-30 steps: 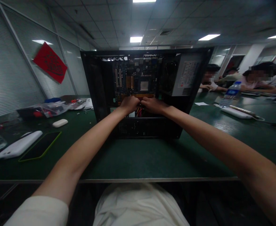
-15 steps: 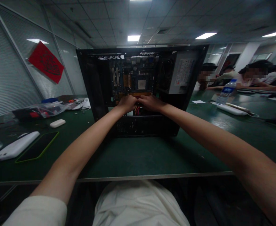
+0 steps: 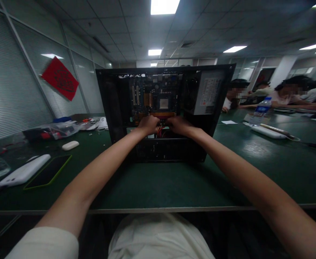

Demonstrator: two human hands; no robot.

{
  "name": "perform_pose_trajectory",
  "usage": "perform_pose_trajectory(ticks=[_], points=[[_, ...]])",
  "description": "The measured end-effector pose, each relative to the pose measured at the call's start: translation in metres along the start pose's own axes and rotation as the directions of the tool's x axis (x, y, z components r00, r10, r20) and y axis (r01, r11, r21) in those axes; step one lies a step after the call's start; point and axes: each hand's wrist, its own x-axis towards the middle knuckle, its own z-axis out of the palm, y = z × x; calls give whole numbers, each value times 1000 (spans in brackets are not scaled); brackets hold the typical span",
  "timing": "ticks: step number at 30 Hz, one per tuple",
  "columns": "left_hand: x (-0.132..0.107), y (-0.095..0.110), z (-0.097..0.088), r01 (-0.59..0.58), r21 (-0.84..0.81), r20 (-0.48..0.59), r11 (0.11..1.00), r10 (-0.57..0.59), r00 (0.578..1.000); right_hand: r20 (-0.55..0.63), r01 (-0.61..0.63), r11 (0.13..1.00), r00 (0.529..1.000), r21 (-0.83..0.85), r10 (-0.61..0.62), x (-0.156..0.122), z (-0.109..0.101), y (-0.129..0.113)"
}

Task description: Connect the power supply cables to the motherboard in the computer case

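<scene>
In the head view, the only one we had, an open black metal computer case (image 3: 171, 151) stood on the dark green surface (image 3: 163, 187), directly in front of us with its open side our way. We judged the step in hand to be fine finger work inside the case, near the bunched red and yellow cables (image 3: 161, 132) and below the dark circuit board (image 3: 155, 96). We could not tell whether a part was being joined or freed. The next move, in our judgement, called for small, even finger motions and care not to snag those cables.

Both our forearms reached forward over the case's lower panel and converged towards its middle. The left hand (image 3: 149, 125) and the right hand (image 3: 179, 126) faced each other, near but apart, backs uppermost and fingers curled inwards. Their fingertips were too dark and small to read, so we could not tell what, if anything, either pinched. The boxy silver power supply (image 3: 210, 94) sat above and to the right of them.
</scene>
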Motion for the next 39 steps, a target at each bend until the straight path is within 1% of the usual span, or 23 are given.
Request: perform_pose_trajectory(ticks=[4, 10, 15, 18, 22, 26, 33, 39], points=[[0, -1, 0, -3, -18, -5, 1000, 3, 1000, 1, -79, 996, 997, 29, 79, 2, 3, 5], [1, -8, 4, -27, -71, 20, 997, 29, 999, -2, -123, 991, 992, 47, 123, 9, 3, 6], [6, -10, 10, 24, -79, 12, 997, -24, 1000, 4, -159, 985, 987, 68, 159, 11, 2, 6], [8, -8, 10, 39, -68, 11, 997, -38, 999, 1, -186, 980, 982, 70, 187, 12, 4, 7], [7, -6, 8, 42, -47, 10, 998, -41, 999, 4, -184, 982, 983, 37, 184, 8, 1, 2], [5, -3, 4, 47, -21, 16, 999, -46, 999, 42, -159, 987, 987, 28, 157, 3, -1, -2], [4, 0, 2, 39, -2, 27, 999, -39, 999, 59, -149, 988, 987, 42, 146, 7, 6, 4], [5, -1, 4, 24, 4, 22, 1000, -24, 999, 77, -156, 988, 985, 18, 154, 7, 5, 3]])
